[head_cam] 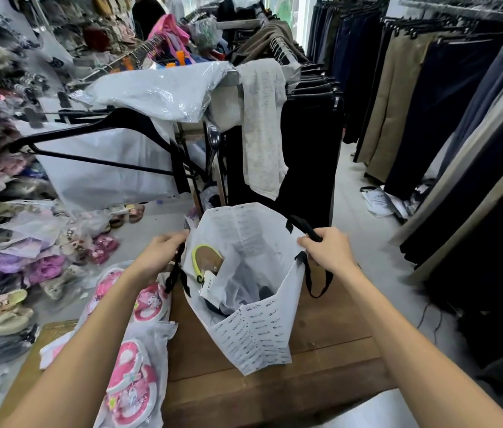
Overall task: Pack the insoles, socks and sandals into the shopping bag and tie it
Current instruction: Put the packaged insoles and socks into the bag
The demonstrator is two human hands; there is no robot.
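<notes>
A white shopping bag (253,338) with small black lettering stands open on a wooden table (330,359). My left hand (159,254) grips the bag's left rim by its black strap. My right hand (330,248) holds the right rim and the other black strap. Inside the bag I see a brown insole with a yellow-green edge (207,257), a white tag and dark items in clear wrap (244,291). Pink sandals in clear plastic (132,381) lie on the table left of the bag, under my left forearm.
Piles of wrapped slippers and sandals (12,273) fill the left side. A black hanger (98,140) and plastic-covered goods hang ahead. Racks of trousers (444,118) line the right side, with papers (380,202) on the floor.
</notes>
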